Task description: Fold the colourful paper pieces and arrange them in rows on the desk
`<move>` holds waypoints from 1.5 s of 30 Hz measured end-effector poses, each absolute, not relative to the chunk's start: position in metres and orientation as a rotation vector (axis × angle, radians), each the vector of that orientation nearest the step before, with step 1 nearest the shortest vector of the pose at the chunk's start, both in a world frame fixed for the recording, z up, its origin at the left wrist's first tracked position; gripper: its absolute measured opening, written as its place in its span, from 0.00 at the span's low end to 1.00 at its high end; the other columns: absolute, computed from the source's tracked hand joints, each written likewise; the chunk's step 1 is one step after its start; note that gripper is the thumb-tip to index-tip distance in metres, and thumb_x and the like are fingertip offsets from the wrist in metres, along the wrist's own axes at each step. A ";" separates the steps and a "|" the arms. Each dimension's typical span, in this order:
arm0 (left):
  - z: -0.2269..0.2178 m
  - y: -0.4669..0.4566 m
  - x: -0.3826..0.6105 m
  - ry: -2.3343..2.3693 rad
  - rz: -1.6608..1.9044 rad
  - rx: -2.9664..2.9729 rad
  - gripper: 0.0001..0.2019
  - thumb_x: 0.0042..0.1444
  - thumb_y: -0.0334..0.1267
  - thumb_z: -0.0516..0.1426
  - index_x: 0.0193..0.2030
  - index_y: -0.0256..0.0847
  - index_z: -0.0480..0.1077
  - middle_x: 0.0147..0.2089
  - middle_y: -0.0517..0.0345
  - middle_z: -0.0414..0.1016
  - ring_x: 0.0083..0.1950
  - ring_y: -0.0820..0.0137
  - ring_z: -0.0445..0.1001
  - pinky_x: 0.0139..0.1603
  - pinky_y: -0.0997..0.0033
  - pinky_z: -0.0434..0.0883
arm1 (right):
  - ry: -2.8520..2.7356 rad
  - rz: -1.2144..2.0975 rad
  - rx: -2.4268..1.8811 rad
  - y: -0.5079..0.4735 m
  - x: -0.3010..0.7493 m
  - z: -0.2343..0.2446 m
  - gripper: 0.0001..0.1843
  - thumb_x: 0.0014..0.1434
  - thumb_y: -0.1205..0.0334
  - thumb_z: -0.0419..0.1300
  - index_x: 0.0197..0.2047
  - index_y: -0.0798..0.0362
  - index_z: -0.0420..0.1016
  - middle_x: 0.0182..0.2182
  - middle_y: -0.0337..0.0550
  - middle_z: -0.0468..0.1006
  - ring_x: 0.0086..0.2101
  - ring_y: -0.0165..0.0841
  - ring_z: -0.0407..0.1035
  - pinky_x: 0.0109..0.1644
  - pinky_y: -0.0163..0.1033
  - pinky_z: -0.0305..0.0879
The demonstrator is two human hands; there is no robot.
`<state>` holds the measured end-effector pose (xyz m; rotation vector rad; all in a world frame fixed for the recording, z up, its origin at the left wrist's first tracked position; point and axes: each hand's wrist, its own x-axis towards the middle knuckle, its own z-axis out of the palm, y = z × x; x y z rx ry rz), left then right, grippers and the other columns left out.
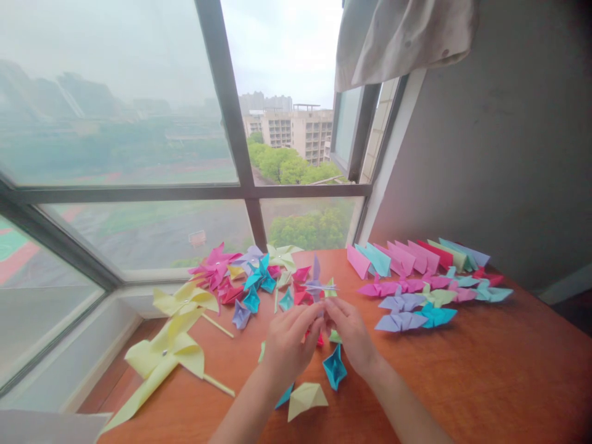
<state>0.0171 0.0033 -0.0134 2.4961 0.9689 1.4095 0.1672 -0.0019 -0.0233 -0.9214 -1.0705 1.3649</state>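
Above the middle of the table, my left hand and my right hand meet with fingertips pinched together. Between them is a lavender folded-paper piece, one point standing up and thin flaps spreading sideways. My fingers hide its lower part. Beneath my wrists lie a blue paper boat-like fold and a pale yellow folded paper piece. Just beyond my hands, several small origami pieces cluster, among them a blue one and a lavender one.
Yellow paper pinwheels on sticks lie at the left, with a magenta pinwheel behind. On the right stand a row of folded paper planes and several paper cranes. The wooden table borders a window and a grey wall.
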 end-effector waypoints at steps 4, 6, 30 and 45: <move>-0.015 0.002 0.019 0.955 1.385 2.511 0.19 0.61 0.30 0.57 0.59 0.41 0.64 0.37 0.55 0.79 0.35 0.69 0.77 0.36 0.71 0.73 | -0.981 1.419 -0.885 0.000 0.168 -0.024 0.15 0.59 0.48 0.62 0.37 0.53 0.77 0.27 0.38 0.74 0.25 0.27 0.62 0.28 0.33 0.57; -0.014 0.001 0.018 0.941 1.368 2.496 0.22 0.61 0.31 0.57 0.62 0.41 0.61 0.37 0.55 0.79 0.34 0.70 0.76 0.35 0.72 0.72 | -0.934 1.411 -0.885 0.001 0.169 -0.023 0.15 0.57 0.48 0.63 0.39 0.52 0.78 0.29 0.39 0.75 0.26 0.28 0.63 0.30 0.34 0.58; 0.007 0.028 -0.017 1.050 1.040 1.586 0.12 0.58 0.45 0.60 0.34 0.37 0.73 0.30 0.59 0.73 0.32 0.71 0.70 0.34 0.75 0.67 | -1.262 1.320 -1.064 0.001 0.180 -0.019 0.21 0.57 0.43 0.61 0.29 0.54 0.72 0.24 0.36 0.68 0.26 0.28 0.62 0.29 0.32 0.58; 0.007 0.027 -0.017 1.055 0.789 1.624 0.15 0.57 0.48 0.59 0.33 0.36 0.74 0.29 0.58 0.72 0.32 0.70 0.69 0.34 0.74 0.65 | -1.195 1.308 -1.097 0.001 0.184 -0.012 0.20 0.56 0.44 0.63 0.28 0.54 0.73 0.22 0.36 0.69 0.24 0.27 0.62 0.28 0.33 0.57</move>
